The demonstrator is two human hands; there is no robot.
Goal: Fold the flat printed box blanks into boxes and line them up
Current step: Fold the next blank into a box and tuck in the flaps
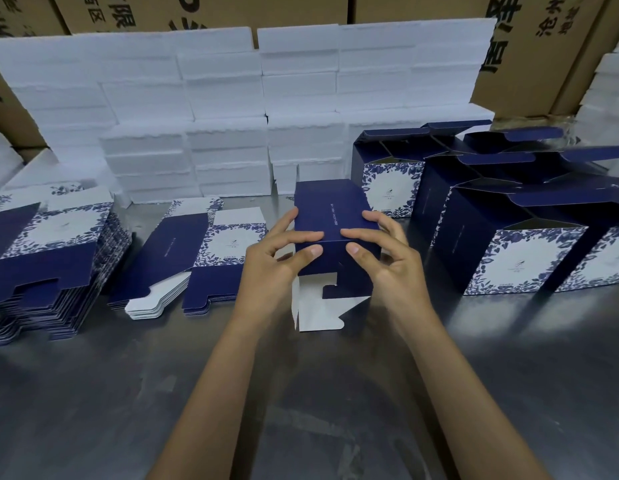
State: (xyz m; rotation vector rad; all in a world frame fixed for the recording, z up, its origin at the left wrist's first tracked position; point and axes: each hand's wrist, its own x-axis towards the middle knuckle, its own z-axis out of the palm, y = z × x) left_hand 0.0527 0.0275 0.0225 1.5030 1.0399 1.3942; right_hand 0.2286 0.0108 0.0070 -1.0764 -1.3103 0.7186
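A navy printed box blank (330,206), partly folded into a box shape, is held above the metal table at the centre. My left hand (277,258) grips its left side, fingers on the top panel and thumb on the near face. My right hand (387,254) grips the right side the same way. White bottom flaps (318,313) hang loose under it toward me. Folded boxes (523,251) with blue floral fronts and open top flaps stand in a group at the right. Flat blanks lie in stacks at the left (48,258) and centre-left (197,251).
The steel table (301,393) stretches toward me. White foam blocks (228,109) are piled in a wall behind the work area. Brown cartons (543,53) with black print stand behind and to the right.
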